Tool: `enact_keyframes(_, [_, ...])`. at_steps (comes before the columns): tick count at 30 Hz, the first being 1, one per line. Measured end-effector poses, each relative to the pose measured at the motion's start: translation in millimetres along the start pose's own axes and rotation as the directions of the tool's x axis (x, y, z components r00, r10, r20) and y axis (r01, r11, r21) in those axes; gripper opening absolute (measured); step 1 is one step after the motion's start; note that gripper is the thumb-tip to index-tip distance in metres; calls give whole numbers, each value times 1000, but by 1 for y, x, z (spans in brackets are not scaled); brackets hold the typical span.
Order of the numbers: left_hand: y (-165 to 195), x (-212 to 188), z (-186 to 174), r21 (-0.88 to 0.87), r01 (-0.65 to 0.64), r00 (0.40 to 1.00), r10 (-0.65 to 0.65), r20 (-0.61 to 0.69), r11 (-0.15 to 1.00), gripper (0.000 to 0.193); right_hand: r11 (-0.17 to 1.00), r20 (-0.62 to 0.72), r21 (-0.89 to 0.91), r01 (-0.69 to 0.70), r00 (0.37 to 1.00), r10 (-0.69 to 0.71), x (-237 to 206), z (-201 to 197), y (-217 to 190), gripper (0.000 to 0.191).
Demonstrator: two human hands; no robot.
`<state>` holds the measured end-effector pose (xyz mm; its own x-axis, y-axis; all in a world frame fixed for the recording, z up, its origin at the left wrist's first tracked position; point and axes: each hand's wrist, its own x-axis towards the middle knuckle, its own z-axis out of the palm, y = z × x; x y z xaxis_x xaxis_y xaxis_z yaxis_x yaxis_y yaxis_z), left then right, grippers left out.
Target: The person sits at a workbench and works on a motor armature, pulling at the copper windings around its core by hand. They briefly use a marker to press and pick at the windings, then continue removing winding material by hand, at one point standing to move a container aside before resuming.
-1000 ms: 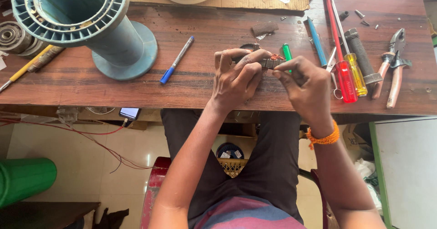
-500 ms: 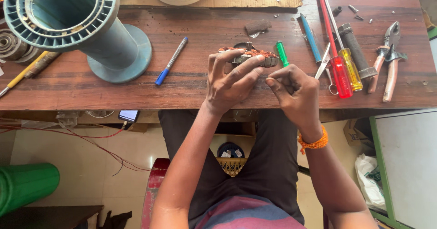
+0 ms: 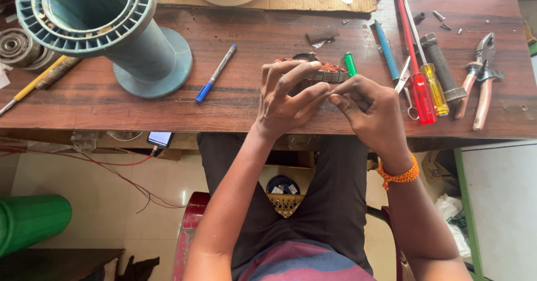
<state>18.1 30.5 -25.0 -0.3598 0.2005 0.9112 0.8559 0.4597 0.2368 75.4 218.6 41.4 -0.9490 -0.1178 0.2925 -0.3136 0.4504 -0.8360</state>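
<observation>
Both hands, left (image 3: 288, 99) & right (image 3: 366, 107), grip prob. a wound motor core (image 3: 324, 74) nr table edge (image 3: 224, 125).

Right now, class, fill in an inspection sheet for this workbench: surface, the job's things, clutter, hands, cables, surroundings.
Surface: dark wooden bench, scuffed.
Job's things: small dark metal part with copper windings, held over the bench edge.
Clutter: teal spool, blue pen, green marker, red-handled screwdriver, yellow-handled screwdriver, pliers, loose screws.
Hands: left hand and right hand both grip the part; orange thread wristband on the right wrist.
Cables: thin red wires hang below the bench.
Surroundings: tiled floor, green drum, red chair.
</observation>
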Motion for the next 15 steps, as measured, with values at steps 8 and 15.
enact_keyframes(8, [-6,-8,6,-120,114,993,-117,-17,986,20,994,4,-110,-25,1000,26,3,-4,-3,9])
enact_keyframes(15, [-1,-9,8,-126,146,984,-157,-84,981,16,964,-36,-233,128,989,-140,31,5,-14,11])
